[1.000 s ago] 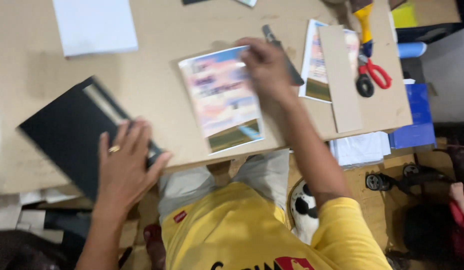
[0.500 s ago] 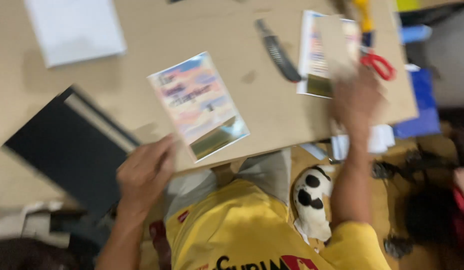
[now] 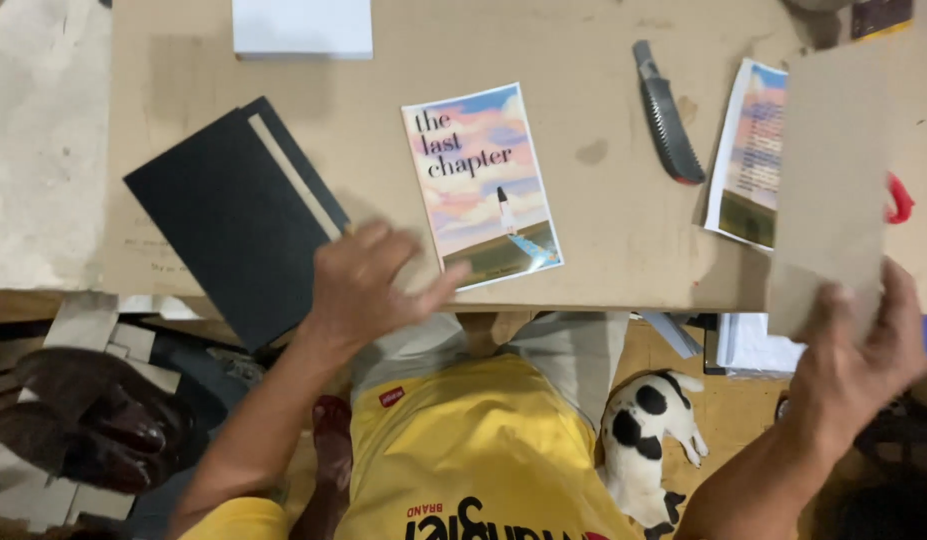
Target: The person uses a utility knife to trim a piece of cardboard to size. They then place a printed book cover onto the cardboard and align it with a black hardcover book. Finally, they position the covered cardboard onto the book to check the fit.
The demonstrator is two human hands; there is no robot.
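- Landmark: printed cover sheet, flat at centre of the cardboard-topped surface.
- Left hand: grip open, holds nothing; fingers spread just below-left of the cover sheet, thumb near its lower edge, beside the black folded board.
- Right hand: grip closed on the grey board, held raised, far right of the cover sheet.
- Risk: the raised board hides a second print and sits near the utility knife; a blind set-down could crease it or knock the knife.

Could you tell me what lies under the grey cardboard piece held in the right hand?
The grey cardboard piece, lifted by the right hand, covers part of a printed sheet and red scissor handles. The sheet's right half and the scissor blades are hidden.
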